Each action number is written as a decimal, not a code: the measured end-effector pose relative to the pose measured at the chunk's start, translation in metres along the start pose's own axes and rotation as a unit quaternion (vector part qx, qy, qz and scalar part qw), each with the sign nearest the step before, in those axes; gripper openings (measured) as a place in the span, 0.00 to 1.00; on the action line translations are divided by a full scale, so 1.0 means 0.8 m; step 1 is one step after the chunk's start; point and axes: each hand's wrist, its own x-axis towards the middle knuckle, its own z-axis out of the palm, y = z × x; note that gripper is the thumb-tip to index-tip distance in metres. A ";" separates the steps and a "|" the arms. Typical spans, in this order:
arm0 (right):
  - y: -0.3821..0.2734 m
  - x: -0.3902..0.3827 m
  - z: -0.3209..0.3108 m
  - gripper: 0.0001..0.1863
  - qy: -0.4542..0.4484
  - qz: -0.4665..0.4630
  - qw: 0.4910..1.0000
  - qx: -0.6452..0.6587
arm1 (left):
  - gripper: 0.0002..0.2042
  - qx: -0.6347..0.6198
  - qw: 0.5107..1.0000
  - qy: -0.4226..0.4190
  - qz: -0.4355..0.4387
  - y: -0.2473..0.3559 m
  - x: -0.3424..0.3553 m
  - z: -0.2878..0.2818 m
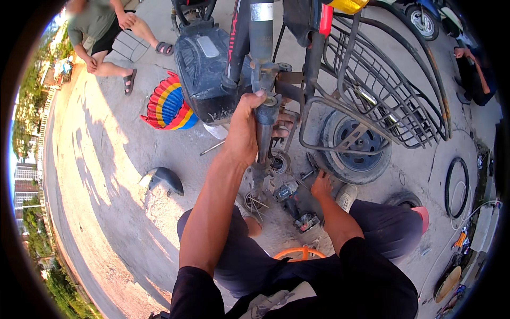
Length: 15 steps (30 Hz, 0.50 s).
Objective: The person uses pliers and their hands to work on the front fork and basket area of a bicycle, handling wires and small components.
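Left hand [246,121] is grasping the grey fork tube [265,118]; right hand [321,187] is hovering beside the wheel [372,154] lying on the ground [159,144], its hold not discernible.

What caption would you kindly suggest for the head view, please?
Left hand grips a metal tube beside a wire basket; right hand is low, near a wheel lying flat.

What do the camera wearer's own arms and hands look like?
Left sleeve and right sleeve: black, short, ending near the elbows. Left forearm and right forearm: bare. Left hand and right hand: no gloves. No watch, band or cable visible.
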 end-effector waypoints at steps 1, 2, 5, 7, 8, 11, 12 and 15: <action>0.005 0.008 0.014 0.41 0.019 -0.019 0.999 -0.033 | 0.25 0.007 1.000 0.003 0.002 -0.001 -0.001 -0.002; 0.008 0.019 0.021 0.37 0.040 -0.036 0.996 -0.065 | 0.26 0.006 1.000 -0.003 0.004 -0.001 0.000 -0.002; 0.008 0.040 0.028 0.41 -0.040 -0.010 0.999 -0.024 | 0.26 -0.002 1.000 -0.020 0.011 -0.004 0.003 -0.008; 0.002 0.028 0.019 0.35 -0.012 -0.021 0.999 0.023 | 0.25 -0.030 0.998 -0.042 0.019 -0.006 0.006 -0.012; 0.001 0.020 0.013 0.29 0.018 -0.031 0.997 0.065 | 0.25 -0.029 0.999 -0.043 0.018 -0.006 0.004 -0.012; 0.012 0.041 0.056 0.18 0.032 -0.043 0.978 0.201 | 0.26 -0.030 0.998 -0.019 0.044 -0.009 0.002 -0.004; 0.002 0.032 0.048 0.13 0.009 0.002 0.947 0.322 | 0.28 -0.015 0.998 -0.014 0.060 -0.010 0.000 -0.003; -0.078 -0.064 -0.026 0.08 -0.109 0.012 0.720 0.685 | 0.29 0.069 0.988 0.047 0.129 -0.015 -0.016 -0.013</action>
